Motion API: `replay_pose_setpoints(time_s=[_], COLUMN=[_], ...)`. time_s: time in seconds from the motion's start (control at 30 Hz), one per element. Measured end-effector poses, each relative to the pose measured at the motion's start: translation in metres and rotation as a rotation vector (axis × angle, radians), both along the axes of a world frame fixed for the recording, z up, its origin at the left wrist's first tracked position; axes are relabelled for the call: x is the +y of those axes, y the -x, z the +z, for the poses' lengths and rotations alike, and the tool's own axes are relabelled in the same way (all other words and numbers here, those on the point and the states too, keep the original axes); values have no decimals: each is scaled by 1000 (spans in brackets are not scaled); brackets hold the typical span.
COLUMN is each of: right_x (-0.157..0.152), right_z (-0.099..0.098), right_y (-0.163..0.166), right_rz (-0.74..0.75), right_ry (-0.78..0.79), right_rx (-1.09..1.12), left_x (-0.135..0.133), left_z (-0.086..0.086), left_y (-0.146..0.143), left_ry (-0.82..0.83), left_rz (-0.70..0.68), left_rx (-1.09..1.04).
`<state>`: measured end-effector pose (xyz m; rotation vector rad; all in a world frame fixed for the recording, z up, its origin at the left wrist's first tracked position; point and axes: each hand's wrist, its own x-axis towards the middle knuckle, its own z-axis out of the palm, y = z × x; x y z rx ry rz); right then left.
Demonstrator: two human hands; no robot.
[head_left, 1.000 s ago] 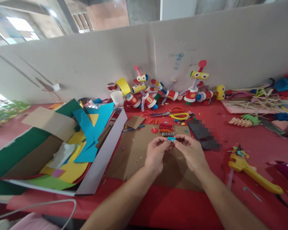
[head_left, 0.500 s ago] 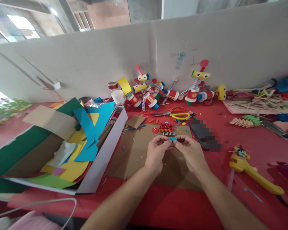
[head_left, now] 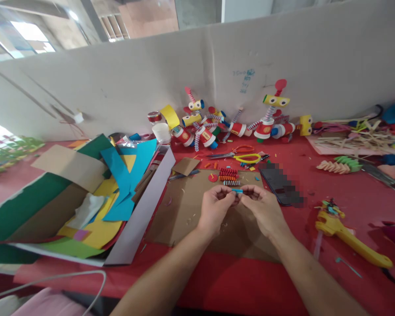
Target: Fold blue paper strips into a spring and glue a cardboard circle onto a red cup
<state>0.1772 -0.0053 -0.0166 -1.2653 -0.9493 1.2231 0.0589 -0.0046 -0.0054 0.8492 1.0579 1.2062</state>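
Note:
My left hand (head_left: 214, 207) and my right hand (head_left: 262, 207) meet over a brown cardboard sheet (head_left: 181, 210) on the red table. Both pinch a small folded blue paper strip (head_left: 237, 191) between thumbs and fingertips. Just beyond my fingers lie red and orange folded paper springs (head_left: 228, 174) and a small red paper disc (head_left: 212, 177).
A box of coloured paper sheets (head_left: 85, 197) fills the left. Scissors (head_left: 240, 155) and paper-cup robot figures (head_left: 237, 123) sit along the grey partition. A dark phone (head_left: 279, 182) lies right of my hands, a yellow glue gun (head_left: 345, 235) farther right.
My hands stay together pinching the blue strip; the strip looks thinner and flatter now. The camera has shifted slightly.

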Motion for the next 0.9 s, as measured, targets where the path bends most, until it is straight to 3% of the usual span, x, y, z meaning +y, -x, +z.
replay_pose_setpoints(time_s=[0.2,0.47,0.73,0.9], right_x=[-3,-3,-3,-5], right_z=[0,-6,-3,-2], right_y=[3,6,7,8], right_rz=[-16,-35,-54,-64], right_ry=[-2,-21,-14,-12], right_rx=[-53,-86,-39,-67], left_x=[3,1,2,-2], left_z=[-10,-12,-8,-10], left_y=[1,1,0,2], left_ry=[-81,-118,-60,-184], left_rz=[27,51,25,45], left_rx=[265,384,180,445])
